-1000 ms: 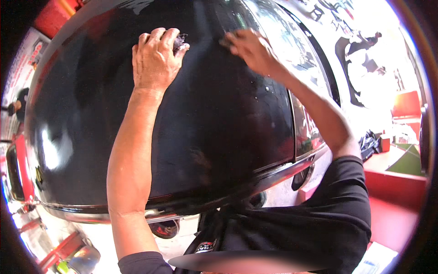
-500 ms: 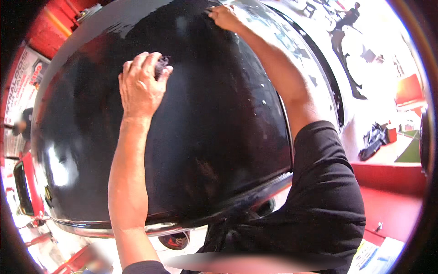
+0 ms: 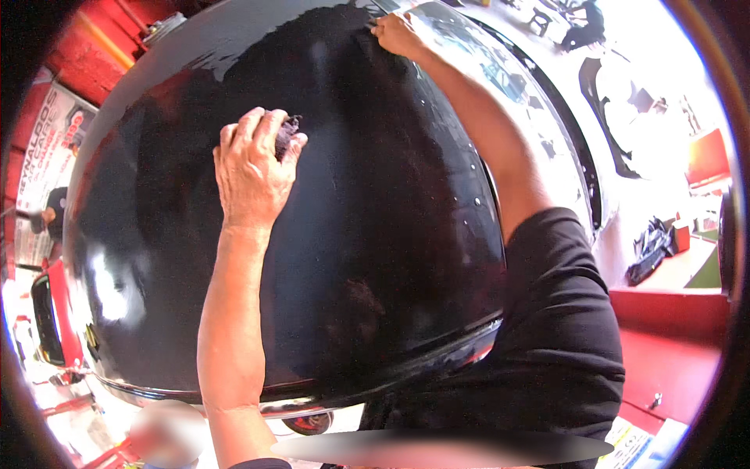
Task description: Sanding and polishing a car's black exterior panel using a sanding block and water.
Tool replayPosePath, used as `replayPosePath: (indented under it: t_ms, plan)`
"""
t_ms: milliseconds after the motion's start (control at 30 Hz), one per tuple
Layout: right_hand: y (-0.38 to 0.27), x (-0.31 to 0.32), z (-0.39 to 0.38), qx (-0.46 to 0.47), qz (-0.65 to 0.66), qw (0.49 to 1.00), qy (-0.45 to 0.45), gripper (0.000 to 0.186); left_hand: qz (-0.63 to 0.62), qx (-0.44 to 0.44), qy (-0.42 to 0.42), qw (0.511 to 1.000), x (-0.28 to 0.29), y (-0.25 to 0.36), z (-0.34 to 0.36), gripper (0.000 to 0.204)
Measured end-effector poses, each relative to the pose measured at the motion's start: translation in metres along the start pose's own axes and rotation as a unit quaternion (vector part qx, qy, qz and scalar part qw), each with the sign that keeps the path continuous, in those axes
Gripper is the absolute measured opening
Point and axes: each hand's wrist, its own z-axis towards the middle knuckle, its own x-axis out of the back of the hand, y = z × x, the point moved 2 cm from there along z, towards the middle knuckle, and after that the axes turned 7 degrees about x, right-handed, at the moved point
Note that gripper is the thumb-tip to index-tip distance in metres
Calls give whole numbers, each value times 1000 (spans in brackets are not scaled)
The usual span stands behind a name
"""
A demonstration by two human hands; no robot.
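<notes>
A large, glossy black car panel (image 3: 375, 234) fills the middle of the view. My left hand (image 3: 254, 168) rests on it left of centre, fingers curled around a crumpled dark purple cloth (image 3: 287, 134). My right arm stretches over the panel's right side. At the far edge, my right hand (image 3: 397, 35) has its fingers closed on a small dark piece (image 3: 373, 23), too small to make out. Beyond both hands, a greyer zone of the panel (image 3: 203, 51) meets the deep black in a ragged line. Several small pale droplets (image 3: 445, 172) dot the right side.
A chrome strip (image 3: 297, 406) runs along the near edge. A red vehicle (image 3: 58, 316) stands at left. A red ledge (image 3: 664, 320) lies at right, with a black bag (image 3: 650, 254) beyond it. Another person (image 3: 584, 27) is at the far right, near a dark stool (image 3: 539, 21).
The view has shifted slightly. My left hand with the cloth has slid a little toward me across the panel. My right hand stays near the same spot at the far edge.
</notes>
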Motion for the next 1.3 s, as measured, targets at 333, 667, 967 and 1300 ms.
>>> replayPosePath:
  t_ms: [333,667,967,1300]
  plan:
    - [-91,51,-107,0,163,987,6,35,40,24,-13,999,5,-25,-16,38]
    - [34,-16,10,-38,22,995,85,30,-13,-8,-4,1000,-6,9,14,40]
    - [-117,118,-176,78,218,973,15,45,27,1,-12,1000,-1,-17,-2,41]
    - [114,-30,-25,130,-37,976,170,18,-71,-44,14,996,-26,35,34,39]
